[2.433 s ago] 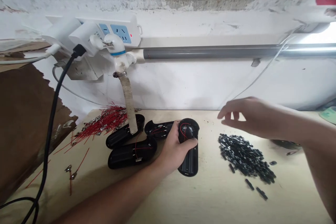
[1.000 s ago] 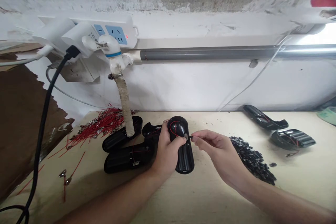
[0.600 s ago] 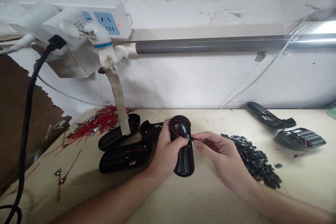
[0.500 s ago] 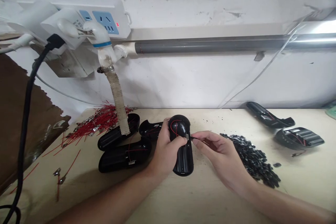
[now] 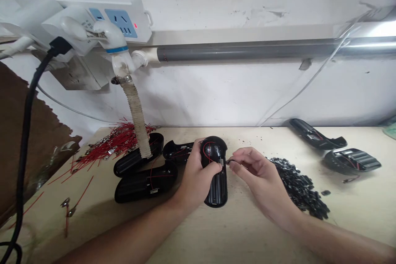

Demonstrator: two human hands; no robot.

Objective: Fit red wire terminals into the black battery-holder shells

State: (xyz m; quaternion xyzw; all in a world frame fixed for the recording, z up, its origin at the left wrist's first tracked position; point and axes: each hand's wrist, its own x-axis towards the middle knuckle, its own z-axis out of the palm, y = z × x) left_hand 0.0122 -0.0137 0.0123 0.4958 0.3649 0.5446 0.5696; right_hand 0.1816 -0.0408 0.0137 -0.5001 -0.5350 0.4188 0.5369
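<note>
My left hand (image 5: 198,167) is closed around a black plastic housing (image 5: 215,189), its thumb pressed near a small pale connector on the inner side. A thin red wire (image 5: 208,148) curves inside the housing's rounded upper end. At the right edge of the housing, my right hand (image 5: 255,173) pinches a small dark piece (image 5: 229,161) between thumb and forefinger. Too little of that piece shows to tell its exact kind. More black housings (image 5: 139,185) with red wires lie left of my left hand.
A heap of small black parts (image 5: 301,189) lies right of my right hand. Two more housings (image 5: 352,163) sit farther right. Red wires with metal tabs (image 5: 114,142) are piled at the back left, beside a hanging corrugated hose (image 5: 137,111). A black cable (image 5: 26,132) hangs at the left.
The view has shifted slightly. My right hand's fingers have curled a little differently around the small dark piece, still beside the housing. My left hand keeps its hold.
</note>
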